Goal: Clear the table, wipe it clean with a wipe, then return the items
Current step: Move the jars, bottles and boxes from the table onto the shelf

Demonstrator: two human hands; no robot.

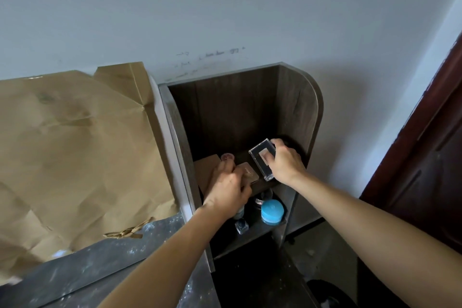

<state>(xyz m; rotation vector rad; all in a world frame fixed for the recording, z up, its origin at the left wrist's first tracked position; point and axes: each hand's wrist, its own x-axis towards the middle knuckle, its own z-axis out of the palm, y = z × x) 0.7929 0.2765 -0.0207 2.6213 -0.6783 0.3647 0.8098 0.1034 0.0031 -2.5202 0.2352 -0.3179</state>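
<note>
2 held: L hand compact, R hand case.

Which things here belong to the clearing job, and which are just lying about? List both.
Job: left hand gripping compact; right hand holding clear case; pink-capped item; shelf; blue jar below, probably.
Lying about: brown paper; door.
</note>
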